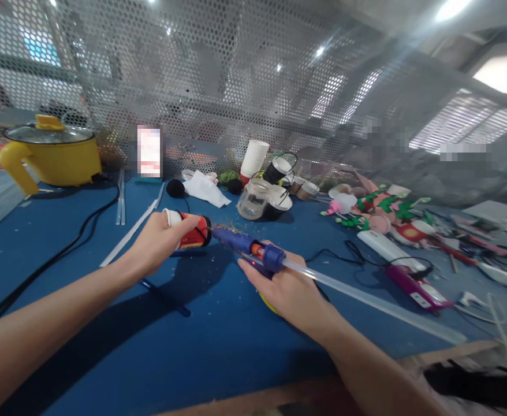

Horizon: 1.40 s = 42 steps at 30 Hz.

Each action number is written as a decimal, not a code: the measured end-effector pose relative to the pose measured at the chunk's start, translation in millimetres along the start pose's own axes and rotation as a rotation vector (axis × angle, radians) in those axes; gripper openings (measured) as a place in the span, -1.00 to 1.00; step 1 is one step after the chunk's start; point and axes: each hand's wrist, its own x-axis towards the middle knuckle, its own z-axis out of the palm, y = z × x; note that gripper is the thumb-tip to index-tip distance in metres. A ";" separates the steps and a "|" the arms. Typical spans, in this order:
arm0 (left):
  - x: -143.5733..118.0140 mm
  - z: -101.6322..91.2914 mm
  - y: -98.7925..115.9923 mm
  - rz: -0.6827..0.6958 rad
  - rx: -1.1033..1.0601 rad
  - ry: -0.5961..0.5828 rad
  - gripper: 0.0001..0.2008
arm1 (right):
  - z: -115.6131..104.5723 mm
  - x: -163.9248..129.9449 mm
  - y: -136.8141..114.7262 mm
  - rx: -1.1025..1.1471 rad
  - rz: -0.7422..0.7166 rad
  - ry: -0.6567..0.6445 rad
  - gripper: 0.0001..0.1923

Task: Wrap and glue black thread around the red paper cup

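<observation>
Left hand: my left hand (158,242) is wrapped around a small red-and-white cup (188,230), held on its side just above the counter (219,335).
Right hand: my right hand (286,289) is clamped on a blue glue gun (247,247), with one clear glue stick (366,300) running out of its back over my wrist.
Contact: the gun's nozzle meets the open end of the cup.
Around: a clear jar (253,199) and one stack of white paper cups (254,158) stand beyond the gun; a yellow pot (52,151) with a glass lid sits far left, its black cord (54,254) trailing across the blue top.
Right side: a heap of pink, green and red craft pieces (379,208), a white remote (387,248) and a magenta device (413,289).
In the way: nothing lies between my hands; a perforated metal screen (236,75) closes off the back.
</observation>
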 end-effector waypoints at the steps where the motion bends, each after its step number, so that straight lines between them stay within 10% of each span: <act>1: -0.1 0.5 0.0 -0.010 0.007 -0.010 -0.66 | -0.3 0.3 0.5 -0.005 0.009 0.007 -0.82; 42: -3.8 0.1 -7.6 0.221 0.280 0.006 -0.59 | -0.9 5.3 1.9 0.038 0.006 0.062 -0.83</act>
